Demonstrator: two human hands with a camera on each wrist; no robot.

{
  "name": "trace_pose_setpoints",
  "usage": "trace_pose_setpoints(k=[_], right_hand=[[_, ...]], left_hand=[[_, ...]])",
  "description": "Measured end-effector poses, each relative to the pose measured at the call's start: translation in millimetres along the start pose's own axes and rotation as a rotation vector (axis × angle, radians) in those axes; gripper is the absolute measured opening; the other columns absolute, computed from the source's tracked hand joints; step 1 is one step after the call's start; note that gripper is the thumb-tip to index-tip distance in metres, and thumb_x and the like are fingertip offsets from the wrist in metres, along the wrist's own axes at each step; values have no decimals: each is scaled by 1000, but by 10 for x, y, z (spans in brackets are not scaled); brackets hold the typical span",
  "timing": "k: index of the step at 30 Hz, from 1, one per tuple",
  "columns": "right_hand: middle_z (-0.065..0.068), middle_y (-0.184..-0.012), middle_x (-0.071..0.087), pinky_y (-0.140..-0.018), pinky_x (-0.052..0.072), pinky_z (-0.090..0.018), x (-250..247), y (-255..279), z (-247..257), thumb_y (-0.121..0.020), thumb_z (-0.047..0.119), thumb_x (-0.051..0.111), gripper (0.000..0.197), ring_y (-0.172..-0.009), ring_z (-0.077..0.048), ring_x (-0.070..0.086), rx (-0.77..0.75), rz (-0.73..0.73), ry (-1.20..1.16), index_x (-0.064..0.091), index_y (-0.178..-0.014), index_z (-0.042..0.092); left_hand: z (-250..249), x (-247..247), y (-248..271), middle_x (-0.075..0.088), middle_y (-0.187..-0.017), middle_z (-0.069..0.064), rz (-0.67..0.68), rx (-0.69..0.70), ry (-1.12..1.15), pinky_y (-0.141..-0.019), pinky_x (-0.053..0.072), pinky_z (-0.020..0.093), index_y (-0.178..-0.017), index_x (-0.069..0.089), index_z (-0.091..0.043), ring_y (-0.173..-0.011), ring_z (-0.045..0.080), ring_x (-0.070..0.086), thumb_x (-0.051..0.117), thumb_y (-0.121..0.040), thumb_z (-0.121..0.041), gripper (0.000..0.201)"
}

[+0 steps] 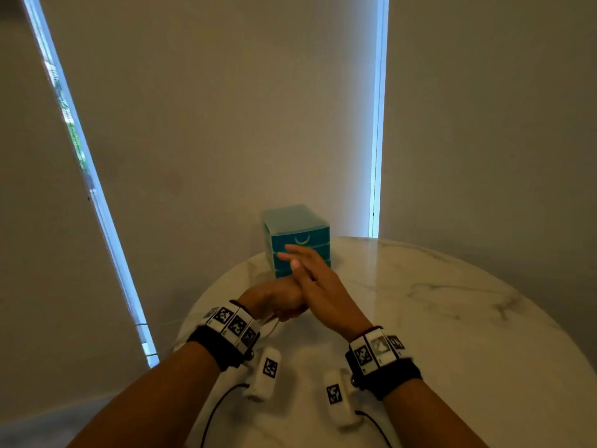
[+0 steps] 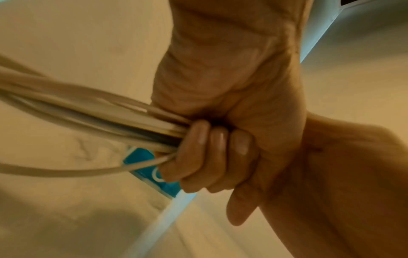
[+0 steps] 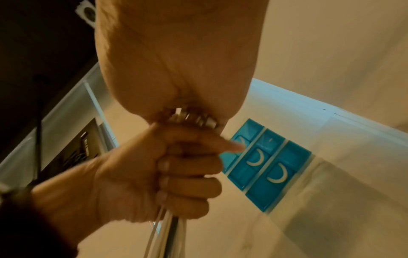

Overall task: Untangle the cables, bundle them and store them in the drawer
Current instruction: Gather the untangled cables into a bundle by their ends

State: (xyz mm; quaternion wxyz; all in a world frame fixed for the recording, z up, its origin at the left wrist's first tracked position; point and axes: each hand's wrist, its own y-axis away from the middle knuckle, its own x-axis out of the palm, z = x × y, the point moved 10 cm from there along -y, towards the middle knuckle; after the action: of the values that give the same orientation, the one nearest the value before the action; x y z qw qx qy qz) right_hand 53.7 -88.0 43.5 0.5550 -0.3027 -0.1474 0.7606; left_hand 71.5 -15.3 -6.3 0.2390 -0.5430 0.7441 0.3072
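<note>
My left hand (image 1: 277, 302) is a fist round a bundle of white cables (image 2: 88, 118) above the marble table (image 1: 420, 318). In the left wrist view the strands run out of the fist (image 2: 209, 148) to the left. In the right wrist view they hang down (image 3: 170, 235) below the fist (image 3: 176, 174). My right hand (image 1: 310, 273) lies over the top of the fist with straight fingers, its palm (image 3: 176, 69) against the cable ends. The blue three-drawer unit (image 1: 300, 234) stands just beyond the hands, all drawers closed (image 3: 271, 167).
The round table's left edge (image 1: 206, 305) curves close to my left wrist. White marker pods (image 1: 265, 376) with black wires hang under both wrists near the front. Window blinds (image 1: 226, 124) fill the wall behind the drawer unit.
</note>
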Motion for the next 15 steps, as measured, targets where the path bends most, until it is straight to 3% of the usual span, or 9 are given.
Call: trace_pose_setpoints(k=[1, 4, 8, 10, 13, 15], right_hand=[[19, -146, 57, -118, 40, -23, -29, 7, 2, -116, 36, 42, 35, -136, 6, 49, -18, -19, 19, 66, -141, 29], [14, -126, 63, -104, 54, -31, -150, 44, -80, -117, 31, 40, 32, -117, 1, 60, 19, -40, -4, 70, -128, 25], [7, -119, 64, -102, 54, -33, -250, 90, -223, -117, 30, 40, 33, -110, -5, 62, 38, -51, 46, 72, -119, 26], [5, -118, 65, -101, 54, -33, -298, 131, -273, -117, 32, 40, 34, -112, -8, 63, 79, -55, 22, 73, -119, 27], [4, -127, 67, -91, 55, -26, -427, 154, -355, -115, 39, 40, 35, -119, -12, 63, 244, -101, -229, 72, -128, 31], [5, -135, 69, -97, 53, -30, -602, 197, -565, -113, 39, 43, 35, -128, -15, 62, 338, -283, -545, 70, -134, 28]], left_hand=[[-50, 36, -36, 50, -71, 12, -16, -1, 6, -46, 44, 38, -93, 55, -11, -51, 20, 47, 41, -108, -25, 25], [-92, 72, -91, 41, -63, 5, -86, -37, -1, -41, 31, 23, -78, 46, -17, -37, 5, 37, 38, -110, -14, 33], [-150, 207, -163, 39, -65, 6, -87, -69, -52, -47, 32, 17, -71, 41, -15, -49, 9, 39, 38, -107, 0, 40], [-205, 272, -190, 39, -65, 7, -76, -61, -50, -46, 31, 17, -69, 40, -13, -46, 9, 40, 38, -108, 0, 41], [-227, 253, -219, 44, -67, 5, -70, -65, 36, -45, 30, 23, -75, 49, -14, -51, 12, 38, 51, -104, -11, 29], [-202, 160, -230, 46, -66, -1, -80, -97, 144, -45, 30, 22, -78, 54, -19, -51, 9, 36, 68, -93, -13, 22]])
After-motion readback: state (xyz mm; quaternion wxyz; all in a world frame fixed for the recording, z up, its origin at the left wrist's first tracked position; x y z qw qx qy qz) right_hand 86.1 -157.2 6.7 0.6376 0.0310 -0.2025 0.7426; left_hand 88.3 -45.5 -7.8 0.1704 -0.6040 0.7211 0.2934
